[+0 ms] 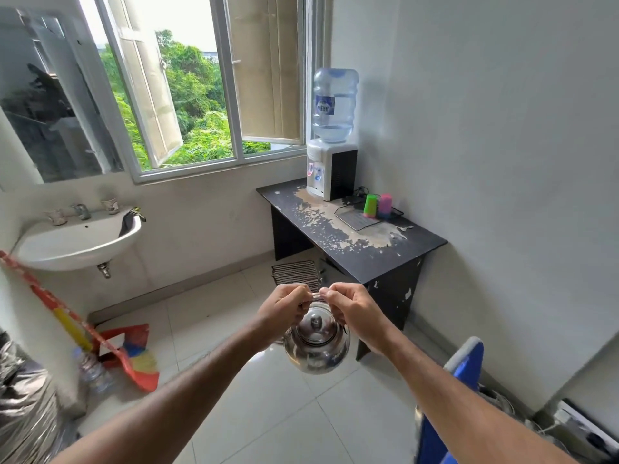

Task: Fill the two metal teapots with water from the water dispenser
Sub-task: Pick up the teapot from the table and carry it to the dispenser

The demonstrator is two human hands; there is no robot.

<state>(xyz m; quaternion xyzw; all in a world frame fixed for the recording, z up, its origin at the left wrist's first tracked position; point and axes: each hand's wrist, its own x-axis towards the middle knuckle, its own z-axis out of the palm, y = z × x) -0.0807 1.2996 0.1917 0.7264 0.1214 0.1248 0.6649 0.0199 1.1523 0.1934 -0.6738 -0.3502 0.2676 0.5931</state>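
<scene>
Both hands were pinched on the thin handle of one metal teapot (316, 343), left hand (284, 311) and right hand (351, 309) closed side by side on it, pot hanging below at roughly 6 o'clock from the grip, lid (315, 324) on. The water dispenser (330, 170) sat far off at 12 o'clock on a dark table (418, 244), its bottle (334, 105) about a third full. The second teapot was not in view. Risks as I judged them: the round polished steel body looked slick, and a narrow wire handle could swing or slip, especially once heavy with water; the loose lid could drop; the table's peeling, flaky top gave poor footing under the taps (315, 172); glossy floor tiles (268, 413) would turn slippery if wet. Plastic cups (377, 205) stood at 1 o'clock.
</scene>
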